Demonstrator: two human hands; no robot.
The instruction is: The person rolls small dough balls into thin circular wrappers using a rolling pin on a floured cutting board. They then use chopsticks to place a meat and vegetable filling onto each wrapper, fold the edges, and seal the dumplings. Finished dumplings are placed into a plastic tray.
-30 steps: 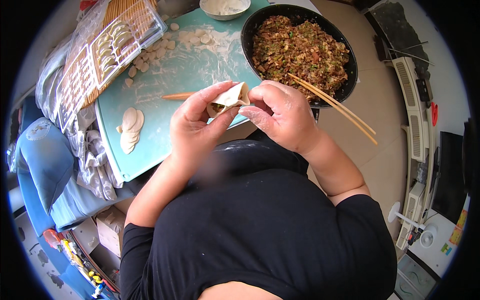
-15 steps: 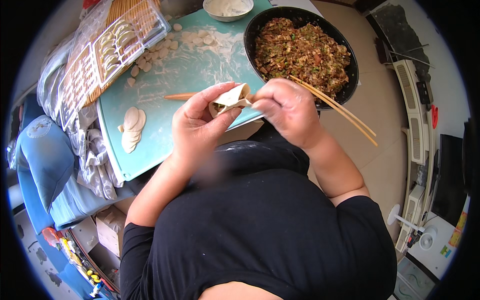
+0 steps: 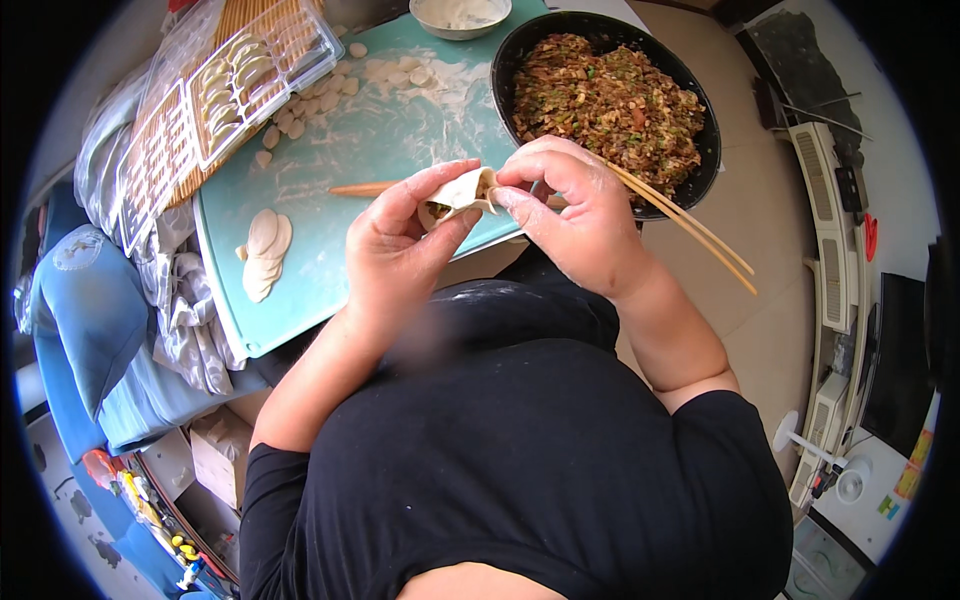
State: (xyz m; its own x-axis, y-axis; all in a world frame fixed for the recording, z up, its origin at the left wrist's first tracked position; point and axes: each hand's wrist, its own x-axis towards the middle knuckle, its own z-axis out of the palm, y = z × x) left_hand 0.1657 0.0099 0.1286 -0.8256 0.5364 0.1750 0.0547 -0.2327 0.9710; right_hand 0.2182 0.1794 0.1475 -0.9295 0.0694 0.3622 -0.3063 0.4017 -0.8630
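Note:
A half-folded dumpling (image 3: 462,192) with brown filling showing at its open ends is held up over the front edge of the teal board (image 3: 330,235). My left hand (image 3: 400,225) is closed around it, thumb below and fingers above. At its right end, the thumb and forefinger of my right hand (image 3: 575,205) pinch the wrapper's edge. Behind my hands lies a wooden rolling pin (image 3: 360,189), partly hidden. Flat round wrappers (image 3: 265,250) overlap in a stack on the board's left side.
Dough pieces (image 3: 320,100) lie on the floured board's far side. A black pan of chopped filling (image 3: 610,100) stands at the right, chopsticks (image 3: 690,225) across its rim. A flour bowl (image 3: 460,14) is at the back; a plastic tray (image 3: 205,150) of dumplings is at far left.
My right hand's fingers have uncurled and spread somewhat, with thumb and forefinger still at the wrapper's edge. The dumpling's right opening has narrowed. My left hand has barely moved.

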